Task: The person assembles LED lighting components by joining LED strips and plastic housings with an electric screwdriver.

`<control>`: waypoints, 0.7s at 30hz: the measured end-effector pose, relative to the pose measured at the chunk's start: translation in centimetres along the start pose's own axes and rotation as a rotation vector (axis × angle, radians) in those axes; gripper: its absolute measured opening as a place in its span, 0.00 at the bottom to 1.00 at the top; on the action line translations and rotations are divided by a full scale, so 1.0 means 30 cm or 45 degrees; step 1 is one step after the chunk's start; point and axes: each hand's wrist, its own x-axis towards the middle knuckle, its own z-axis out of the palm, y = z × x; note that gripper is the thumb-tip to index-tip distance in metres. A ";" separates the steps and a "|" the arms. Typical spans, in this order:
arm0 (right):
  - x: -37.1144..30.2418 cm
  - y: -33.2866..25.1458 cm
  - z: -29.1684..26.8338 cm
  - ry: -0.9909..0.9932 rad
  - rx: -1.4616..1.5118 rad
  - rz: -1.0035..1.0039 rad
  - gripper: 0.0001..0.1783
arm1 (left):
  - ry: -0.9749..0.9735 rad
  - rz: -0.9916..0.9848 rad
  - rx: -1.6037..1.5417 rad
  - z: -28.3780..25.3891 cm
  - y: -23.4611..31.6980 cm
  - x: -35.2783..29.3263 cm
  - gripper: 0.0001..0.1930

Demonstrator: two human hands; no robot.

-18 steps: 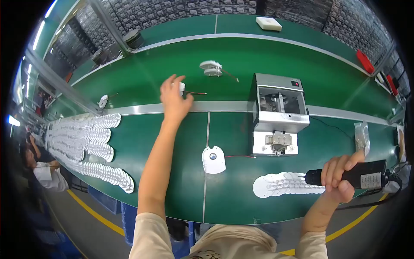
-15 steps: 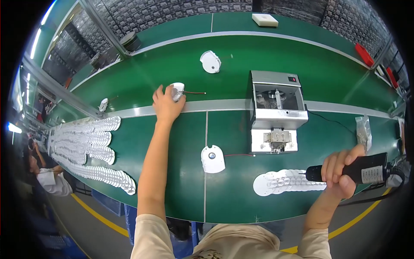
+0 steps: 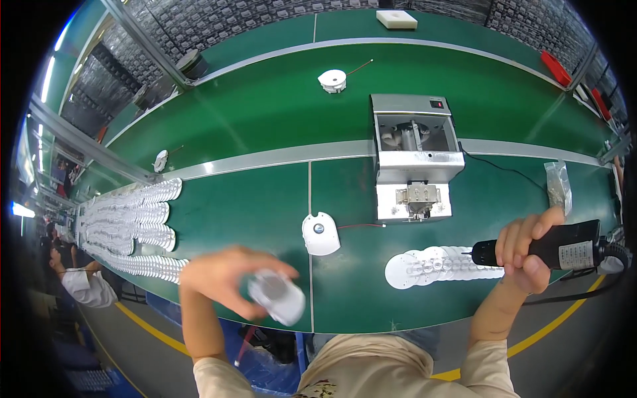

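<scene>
Two hands are in view at the near edge of the green workbench (image 3: 252, 199). Left hand (image 3: 225, 278) is blurred by motion; its fingers are curled around a round white plastic housing (image 3: 279, 295), held above the near edge of the bench, left of centre. Right hand (image 3: 524, 255) is wrapped fully around the black barrel of an electric screwdriver (image 3: 557, 245), held level with its tip pointing left, over the right end of a row of overlapping white discs (image 3: 434, 264). A second white housing (image 3: 320, 233) with a thin red wire lies on the bench between the hands, slightly farther off. A grey metal screw feeder (image 3: 415, 156) stands beyond it, right of centre. Rows of white discs (image 3: 129, 229) cover the left end of the bench. A third white housing (image 3: 332, 80) lies on the far conveyor belt (image 3: 265, 106).
</scene>
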 end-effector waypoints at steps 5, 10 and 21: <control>-0.002 0.001 0.013 -0.017 0.002 0.020 0.21 | -0.034 -0.255 -0.007 0.153 -0.075 0.133 0.41; -0.002 -0.011 0.006 0.043 -0.038 0.013 0.21 | 0.359 -0.273 0.150 0.118 -0.062 0.156 0.41; -0.010 -0.024 -0.007 -0.009 -0.023 0.008 0.21 | 0.084 -0.456 0.981 0.265 0.119 0.183 0.36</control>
